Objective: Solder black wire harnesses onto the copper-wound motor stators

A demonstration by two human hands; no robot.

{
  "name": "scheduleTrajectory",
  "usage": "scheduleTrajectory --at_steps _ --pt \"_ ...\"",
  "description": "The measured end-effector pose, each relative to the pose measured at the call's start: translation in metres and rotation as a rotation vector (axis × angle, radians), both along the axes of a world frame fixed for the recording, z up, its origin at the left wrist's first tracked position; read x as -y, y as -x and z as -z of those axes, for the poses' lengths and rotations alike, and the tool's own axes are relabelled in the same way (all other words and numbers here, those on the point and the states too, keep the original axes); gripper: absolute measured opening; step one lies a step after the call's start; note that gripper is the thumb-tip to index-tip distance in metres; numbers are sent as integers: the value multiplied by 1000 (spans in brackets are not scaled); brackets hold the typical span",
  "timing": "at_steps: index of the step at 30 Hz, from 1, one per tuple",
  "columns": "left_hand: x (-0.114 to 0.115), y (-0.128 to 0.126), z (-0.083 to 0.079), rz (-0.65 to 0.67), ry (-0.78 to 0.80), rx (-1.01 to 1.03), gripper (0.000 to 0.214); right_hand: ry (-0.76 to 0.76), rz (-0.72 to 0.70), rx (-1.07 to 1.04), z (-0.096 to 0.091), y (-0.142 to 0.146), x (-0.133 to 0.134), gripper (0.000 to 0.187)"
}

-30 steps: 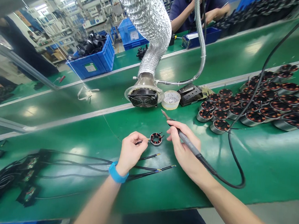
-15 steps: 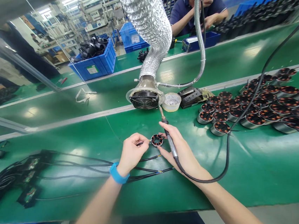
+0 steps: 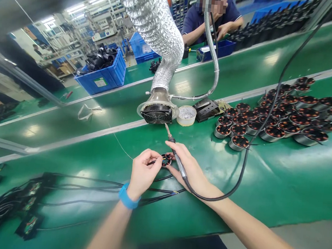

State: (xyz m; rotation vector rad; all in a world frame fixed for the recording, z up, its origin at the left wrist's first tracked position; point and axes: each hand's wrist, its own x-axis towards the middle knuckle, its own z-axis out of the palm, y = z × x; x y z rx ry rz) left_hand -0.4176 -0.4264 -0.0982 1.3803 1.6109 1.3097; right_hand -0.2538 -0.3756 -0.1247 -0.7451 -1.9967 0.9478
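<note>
A small ring-shaped wound stator (image 3: 165,159) lies on the green belt (image 3: 266,181) between my hands. My left hand (image 3: 143,172), with a blue wristband, pinches a thin black wire at the stator's left side. My right hand (image 3: 191,168) is closed on a soldering iron (image 3: 174,152) whose tip points away toward the fume fan, while its fingertips rest against the stator's right side. The iron's black cable (image 3: 244,163) loops off to the right and upward.
A fume extractor fan (image 3: 156,112) on a silver duct stands just beyond, beside a white tub of solder bits (image 3: 186,115) and a black iron stand (image 3: 207,107). Several wound stators (image 3: 272,117) cluster at right. Black wire harnesses (image 3: 29,201) lie at left. A person works across the belt.
My right hand has swung the soldering iron upright, tip away from me, and moved in until its fingers touch the stator. My left hand keeps its pinch on the wire.
</note>
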Motion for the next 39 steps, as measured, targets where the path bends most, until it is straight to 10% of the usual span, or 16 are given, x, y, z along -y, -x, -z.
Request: scheduleTrajectory --at_steps 32,39 --pt "6 -7 -5 75 -35 -215 13 -234 67 -89 -10 -1 2 43" --pt "8 -8 -5 13 -60 -222 15 -58 46 -169 -12 -5 -2 46"
